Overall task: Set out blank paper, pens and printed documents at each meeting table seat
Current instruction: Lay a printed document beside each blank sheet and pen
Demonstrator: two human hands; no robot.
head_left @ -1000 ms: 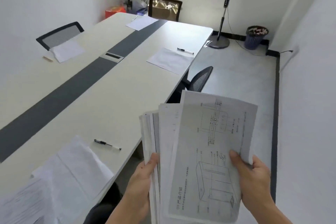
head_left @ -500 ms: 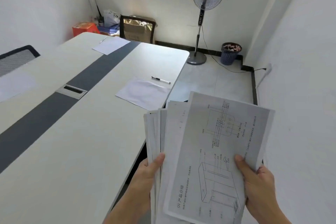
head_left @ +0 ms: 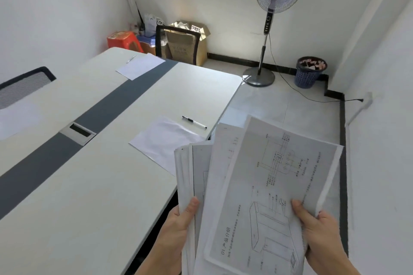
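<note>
I hold a fanned stack of printed documents (head_left: 263, 187) with diagrams, off the right side of the white meeting table (head_left: 96, 185). My left hand (head_left: 178, 223) grips the stack's lower left edge and my right hand (head_left: 317, 227) pinches the top sheets at the lower right. On the table just ahead lies a blank sheet (head_left: 163, 140) with a black pen (head_left: 194, 122) beyond it. Another blank sheet (head_left: 139, 67) with a pen (head_left: 131, 59) lies at the far end. A third sheet (head_left: 17, 118) lies at the left seat.
A grey strip with a cable box (head_left: 78, 133) runs down the table's middle. Chairs stand at the far end (head_left: 176, 44) and at the left (head_left: 22, 83). A standing fan (head_left: 268, 29), a blue bin (head_left: 309, 72), a cardboard box (head_left: 201, 35) and a red stool (head_left: 123, 39) line the far wall.
The view has moved forward along the table's right side and lifted. The near seat's papers and pen have left the view; the middle seat's sheet and pen are closer. Both hands keep their grip.
</note>
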